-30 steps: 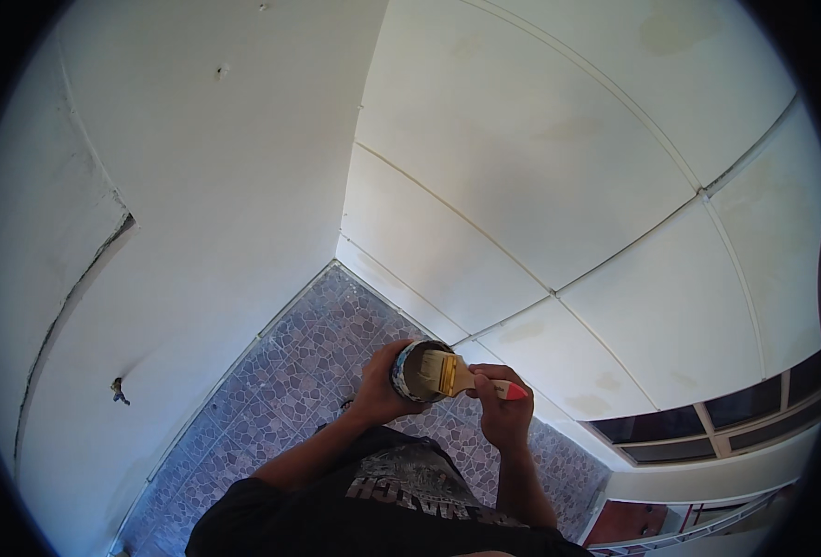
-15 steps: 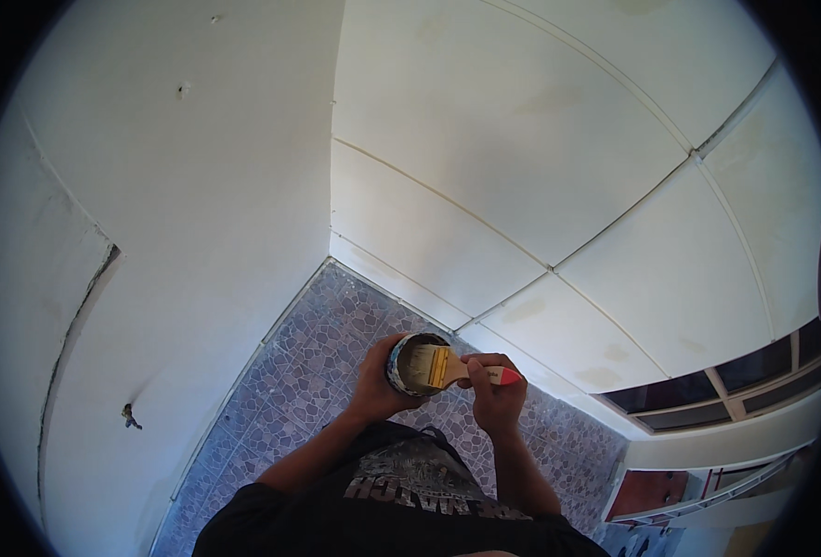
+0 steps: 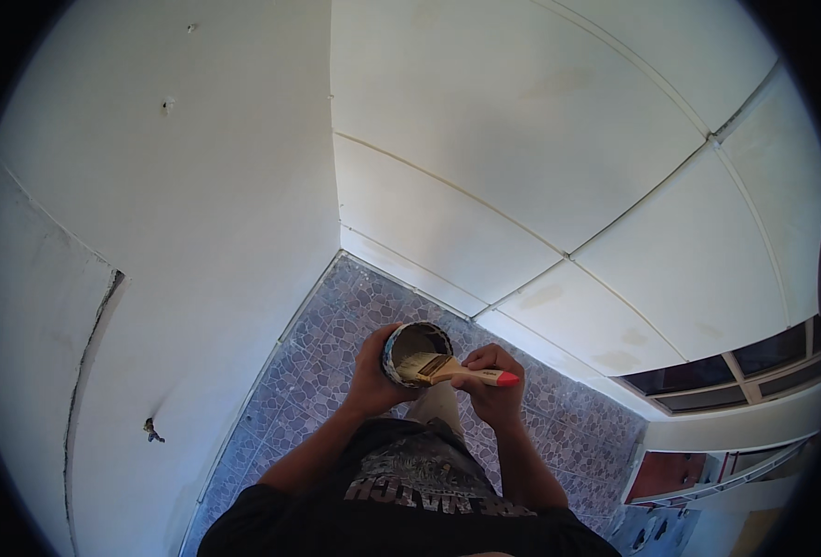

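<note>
My left hand [image 3: 370, 376] is wrapped round the side of a round paint can [image 3: 391, 345], its open top tilted up toward me. Pale paint smears its rim, and a greyish-beige layer shows inside. In my right hand [image 3: 496, 388] is a flat paintbrush [image 3: 443, 367] with a wooden handle, a red tip and a metal band. Its bristles dip into the can and lean on the near part of the rim. How deep the paint is cannot be made out.
A white wall [image 3: 215, 232] rises on the left, with a crack and a bit of metal [image 3: 153, 430] sticking out. Jointed white panels [image 3: 522, 139] stand ahead. A window [image 3: 726, 381] and a ladder [image 3: 736, 492] are at the right, over a stone-patterned tile floor [image 3: 327, 325].
The brush has shifted lower and its bristles now sit in the near part of the can. The can's mouth shows more openly, and the whole view has swung slightly.
</note>
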Available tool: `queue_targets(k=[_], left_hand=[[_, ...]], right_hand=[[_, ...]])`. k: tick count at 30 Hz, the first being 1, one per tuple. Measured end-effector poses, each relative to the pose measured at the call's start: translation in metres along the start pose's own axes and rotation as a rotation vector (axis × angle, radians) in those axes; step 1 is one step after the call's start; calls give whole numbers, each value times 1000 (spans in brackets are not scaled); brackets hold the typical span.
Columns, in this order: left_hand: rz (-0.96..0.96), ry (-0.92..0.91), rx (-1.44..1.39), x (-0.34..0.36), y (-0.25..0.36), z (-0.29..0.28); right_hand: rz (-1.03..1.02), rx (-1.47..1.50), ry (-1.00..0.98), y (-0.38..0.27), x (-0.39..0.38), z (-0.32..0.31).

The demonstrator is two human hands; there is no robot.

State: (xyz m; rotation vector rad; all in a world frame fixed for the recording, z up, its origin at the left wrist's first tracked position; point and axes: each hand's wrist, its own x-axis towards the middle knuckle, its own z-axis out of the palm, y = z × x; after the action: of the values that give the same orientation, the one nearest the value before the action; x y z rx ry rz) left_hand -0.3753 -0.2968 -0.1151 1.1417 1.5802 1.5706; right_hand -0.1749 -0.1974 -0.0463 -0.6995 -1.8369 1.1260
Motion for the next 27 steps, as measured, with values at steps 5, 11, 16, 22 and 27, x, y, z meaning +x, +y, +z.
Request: queue_targets(k=[5, 11, 16, 22, 27], left_hand=[[-2, 11, 88, 14, -2, -8], [-1, 30, 48, 47, -9, -20], [-108, 59, 109, 86, -21, -39], [-109, 63, 196, 165, -33, -70], [-89, 107, 215, 222, -32, -85]], right_hand=[[109, 25, -36, 12, 19, 6], [173, 223, 55, 28, 71, 33], [167, 212, -68, 57, 124, 48], [75, 178, -182, 80, 210, 61], [78, 110, -239, 83, 263, 69]])
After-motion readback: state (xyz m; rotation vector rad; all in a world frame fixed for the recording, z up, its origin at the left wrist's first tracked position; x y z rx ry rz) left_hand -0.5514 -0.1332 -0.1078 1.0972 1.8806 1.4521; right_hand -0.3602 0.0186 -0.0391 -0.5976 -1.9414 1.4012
